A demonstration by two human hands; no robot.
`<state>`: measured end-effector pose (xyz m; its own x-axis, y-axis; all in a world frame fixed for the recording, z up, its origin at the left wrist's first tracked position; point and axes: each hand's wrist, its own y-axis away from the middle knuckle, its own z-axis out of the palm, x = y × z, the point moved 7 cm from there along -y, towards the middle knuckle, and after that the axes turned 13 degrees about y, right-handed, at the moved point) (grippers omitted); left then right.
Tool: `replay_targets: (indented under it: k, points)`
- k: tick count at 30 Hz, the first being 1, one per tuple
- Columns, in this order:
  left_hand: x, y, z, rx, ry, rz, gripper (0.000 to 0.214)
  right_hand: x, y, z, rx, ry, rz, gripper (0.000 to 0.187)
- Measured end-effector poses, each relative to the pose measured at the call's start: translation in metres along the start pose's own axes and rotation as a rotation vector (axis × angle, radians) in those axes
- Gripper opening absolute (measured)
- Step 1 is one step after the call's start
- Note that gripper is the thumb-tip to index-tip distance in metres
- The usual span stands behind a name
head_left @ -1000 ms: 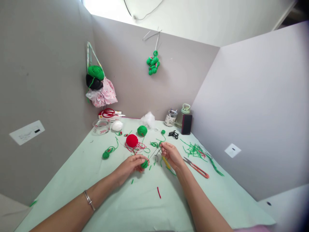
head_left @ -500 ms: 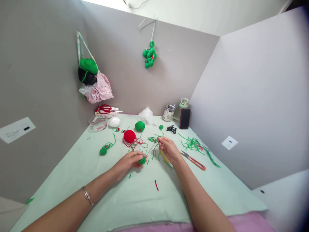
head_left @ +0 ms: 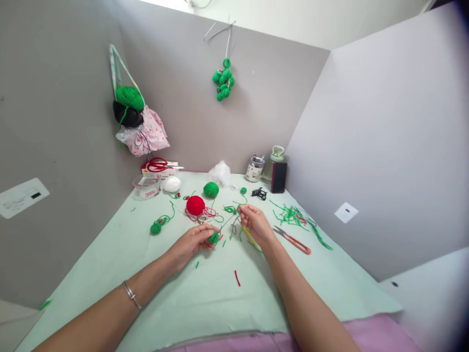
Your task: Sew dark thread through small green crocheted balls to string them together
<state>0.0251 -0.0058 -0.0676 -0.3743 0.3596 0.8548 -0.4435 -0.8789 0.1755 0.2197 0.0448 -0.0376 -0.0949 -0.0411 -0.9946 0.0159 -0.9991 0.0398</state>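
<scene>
My left hand (head_left: 198, 240) is closed around a small green crocheted ball (head_left: 213, 237), held just over the table covering. From that ball a thin dark thread (head_left: 229, 221) runs taut up to my right hand (head_left: 252, 221), which pinches it between thumb and fingertips. Whether a needle is also in that pinch cannot be made out. Beneath my right hand lies a yellow-handled tool (head_left: 248, 235), partly covered. A red yarn ball (head_left: 195, 206) with loose strands sits behind my left hand, and a green yarn ball (head_left: 211, 190) lies farther back.
Orange thread snips (head_left: 292, 239) lie right of my right hand, near a heap of green yarn scraps (head_left: 291, 215). At the back stand white stuffing (head_left: 220, 173), a pen cup (head_left: 254, 169), a phone (head_left: 279, 178) and a clear plastic tub (head_left: 146, 187). Grey partitions enclose the table.
The view has shifted slightly. My left hand has turned the green ball a little, while the thread stays stretched to my right hand, which keeps its pinch.
</scene>
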Motion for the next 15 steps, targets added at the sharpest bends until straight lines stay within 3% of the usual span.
replay_targets:
  k: [15]
  points:
    - [0.0017, -0.0003, -0.0007, 0.034, -0.022, -0.002, 0.033, 0.0024, 0.0009, 0.0027, -0.027, 0.001, 0.022, 0.039]
